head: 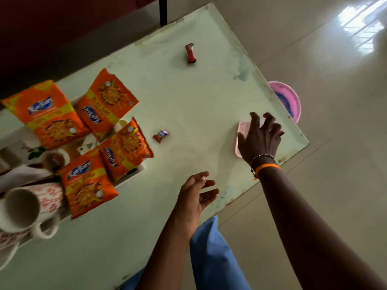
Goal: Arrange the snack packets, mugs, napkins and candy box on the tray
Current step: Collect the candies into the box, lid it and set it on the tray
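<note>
Several orange snack packets (109,102) lie on the white tray (134,174) at the left, partly over each other. A white mug with pink flowers (27,208) lies on its side at the tray's near left, with a second mug (55,159) behind it and a white napkin (18,174) between them. My right hand (259,137) hovers with spread, bent fingers over a pink flat box (239,139) near the table's right edge; contact cannot be told. My left hand (196,195) hangs open, palm up, above the near table edge, holding nothing.
A small wrapped candy (160,135) lies on the pale green table (188,91) right of the tray. A red wrapper (190,53) lies farther back. A pink bowl (290,101) stands on the floor past the right edge. A dark red sofa fills the far left.
</note>
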Demonstrator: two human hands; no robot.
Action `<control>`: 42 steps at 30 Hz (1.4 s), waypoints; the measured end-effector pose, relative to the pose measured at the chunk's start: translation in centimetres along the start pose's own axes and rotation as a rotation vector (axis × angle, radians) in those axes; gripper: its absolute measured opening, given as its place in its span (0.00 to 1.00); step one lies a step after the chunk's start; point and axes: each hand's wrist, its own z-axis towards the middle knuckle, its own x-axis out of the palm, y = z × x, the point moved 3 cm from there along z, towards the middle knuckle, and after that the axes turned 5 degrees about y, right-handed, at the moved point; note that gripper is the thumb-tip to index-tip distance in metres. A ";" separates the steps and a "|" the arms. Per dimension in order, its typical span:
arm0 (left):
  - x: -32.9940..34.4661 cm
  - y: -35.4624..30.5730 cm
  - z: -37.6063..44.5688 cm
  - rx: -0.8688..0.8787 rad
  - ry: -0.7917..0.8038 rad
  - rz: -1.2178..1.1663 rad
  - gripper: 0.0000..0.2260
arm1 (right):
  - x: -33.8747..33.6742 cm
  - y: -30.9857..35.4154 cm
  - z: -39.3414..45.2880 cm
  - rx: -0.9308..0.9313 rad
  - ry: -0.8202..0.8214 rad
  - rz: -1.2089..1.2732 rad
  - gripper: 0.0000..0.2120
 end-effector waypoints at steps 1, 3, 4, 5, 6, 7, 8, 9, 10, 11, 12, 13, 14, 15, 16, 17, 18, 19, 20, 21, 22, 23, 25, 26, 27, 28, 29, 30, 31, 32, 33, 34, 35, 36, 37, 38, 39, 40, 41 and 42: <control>0.6 -0.2 0.8 -0.015 0.000 0.000 0.09 | 0.2 -0.3 0.5 0.007 0.038 0.010 0.28; 1.9 -0.4 2.7 -0.062 -0.005 0.010 0.09 | 0.5 -1.1 1.5 0.021 0.117 0.059 0.29; 2.4 -0.5 3.5 -0.090 -0.003 0.018 0.10 | 0.4 -1.3 1.9 0.019 0.140 0.095 0.28; 2.9 -0.6 4.1 -0.118 -0.001 0.037 0.11 | 0.3 -1.4 2.2 0.008 0.151 0.150 0.28; 3.2 -0.7 4.7 -0.139 0.002 0.073 0.13 | 0.1 -1.3 2.2 -0.011 0.152 0.234 0.28; 3.6 -0.7 5.2 -0.155 0.008 0.111 0.16 | -0.1 -1.2 2.1 -0.037 0.150 0.347 0.27; 4.0 -0.8 5.6 -0.160 0.019 0.128 0.19 | -0.3 -1.0 1.9 -0.053 0.153 0.480 0.25; 4.4 -1.0 5.8 -0.147 0.027 0.116 0.23 | -0.3 -0.8 1.5 -0.051 0.180 0.624 0.23; 4.8 -1.3 5.9 -0.108 0.028 0.072 0.29 | -0.2 -0.7 1.1 -0.022 0.251 0.768 0.21; 5.0 -1.6 6.1 -0.042 0.018 0.009 0.33 | 0.0 -0.7 0.5 0.026 0.356 0.888 0.20; 5.0 -2.0 6.2 0.039 -0.012 -0.057 0.34 | 0.3 -0.7 0.0 0.065 0.466 0.960 0.19; 4.7 -2.4 6.4 0.109 -0.055 -0.096 0.35 | 0.4 -0.7 -0.4 0.076 0.543 0.991 0.18; 4.3 -2.6 6.4 0.160 -0.092 -0.087 0.36 | 0.4 -0.8 -0.7 0.064 0.578 1.004 0.18; 3.8 -2.8 6.3 0.195 -0.123 -0.031 0.38 | 0.1 -0.8 -0.9 0.022 0.564 1.001 0.18; 3.3 -3.0 6.0 0.217 -0.150 0.063 0.39 | -0.3 -0.7 -0.9 -0.046 0.518 0.975 0.18; 2.7 -3.1 5.8 0.231 -0.166 0.173 0.37 | -0.7 -0.5 -0.9 -0.129 0.484 0.935 0.18; 2.2 -3.1 5.5 0.250 -0.158 0.270 0.33 | -1.0 -0.2 -0.9 -0.218 0.497 0.891 0.18; 1.8 -3.0 5.2 0.270 -0.133 0.336 0.28 | -1.1 0.3 -1.1 -0.299 0.562 0.846 0.17; 1.5 -2.9 4.8 0.279 -0.112 0.376 0.25 | -1.1 0.9 -1.3 -0.357 0.665 0.792 0.16; 1.3 -2.9 4.4 0.277 -0.103 0.407 0.23 | -0.9 1.5 -1.6 -0.394 0.768 0.721 0.13; 0.9 -2.7 4.0 0.270 -0.106 0.429 0.23 | -0.6 2.1 -2.0 -0.418 0.851 0.642 0.12; 0.3 -2.5 3.5 0.263 -0.112 0.441 0.22 | -0.3 2.7 -2.3 -0.440 0.909 0.570 0.12; -1.0 -2.1 2.5 0.248 -0.121 0.443 0.17 | 0.1 4.0 -3.2 -0.485 0.961 0.449 0.12; -1.5 -1.9 2.0 0.247 -0.120 0.433 0.15 | 0.3 4.4 -3.6 -0.506 0.959 0.400 0.12; -2.0 -1.7 1.5 0.253 -0.122 0.419 0.15 | 0.5 4.9 -4.1 -0.526 0.944 0.363 0.12; -2.6 -1.6 1.0 0.266 -0.127 0.406 0.15 | 0.8 5.3 -4.7 -0.545 0.912 0.343 0.12; -3.1 -1.5 0.6 0.280 -0.138 0.400 0.17 | 1.0 5.6 -5.3 -0.567 0.864 0.333 0.12; -3.6 -1.4 0.4 0.293 -0.153 0.389 0.18 | 1.3 6.0 -6.0 -0.596 0.806 0.324 0.12; -4.1 -1.5 0.2 0.302 -0.170 0.377 0.18 | 1.6 6.3 -6.6 -0.632 0.739 0.313 0.13; -4.6 -1.4 -0.1 0.306 -0.185 0.364 0.20 | 1.9 6.5 -7.2 -0.673 0.665 0.298 0.13; -5.1 -1.1 -0.3 0.305 -0.195 0.374 0.23 | 2.3 6.7 -7.5 -0.697 0.580 0.298 0.12; -5.6 -0.7 -0.6 0.305 -0.200 0.412 0.27 | 2.7 6.8 -7.2 -0.678 0.491 0.328 0.12; -5.8 -0.3 -0.8 0.310 -0.192 0.473 0.32 | 2.9 6.7 -6.5 -0.619 0.421 0.382 0.12; -5.9 0.2 -1.2 0.326 -0.175 0.522 0.35 | 3.0 6.5 -5.6 -0.541 0.382 0.438 0.13; -5.9 0.7 -1.6 0.353 -0.162 0.545 0.37 | 3.2 6.3 -4.7 -0.466 0.364 0.471 0.14; -6.0 1.1 -1.9 0.383 -0.163 0.547 0.38 | 3.4 6.1 -3.9 -0.407 0.350 0.475 0.15; -6.2 1.4 -2.2 0.415 -0.180 0.538 0.38 | 3.6 6.0 -3.2 -0.371 0.335 0.456 0.15; -6.6 1.6 -2.4 0.442 -0.209 0.526 0.38 | 3.8 5.9 -2.7 -0.352 0.319 0.426 0.13; -7.0 1.7 -2.5 0.461 -0.244 0.523 0.38 | 3.9 5.8 -2.2 -0.338 0.302 0.393 0.11; -7.4 1.8 -2.6 0.472 -0.279 0.527 0.38 | 4.0 5.8 -1.8 -0.324 0.290 0.352 0.08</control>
